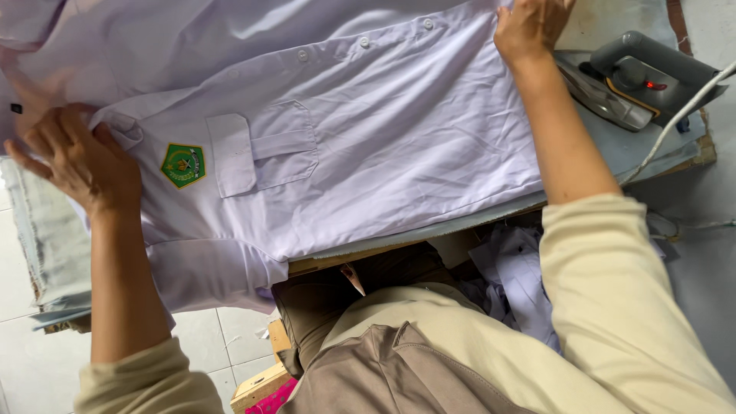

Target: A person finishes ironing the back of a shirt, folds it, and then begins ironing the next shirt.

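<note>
A pale lilac uniform shirt (383, 146) lies spread on a padded ironing board (606, 153), with a flap pocket (264, 149), a row of white buttons and a green and yellow badge (182, 165). My left hand (77, 157) presses flat on the shirt's shoulder end at the left, fingers spread. My right hand (529, 27) rests on the shirt's lower edge near the button row, at the top right. Neither hand visibly grips the cloth.
A grey electric iron (640, 80) stands on the board's right end, its white cord (675, 123) trailing off the right edge. More pale clothes (517, 276) are heaped under the board. White floor tiles (230, 337) and a wooden frame (261, 379) lie below.
</note>
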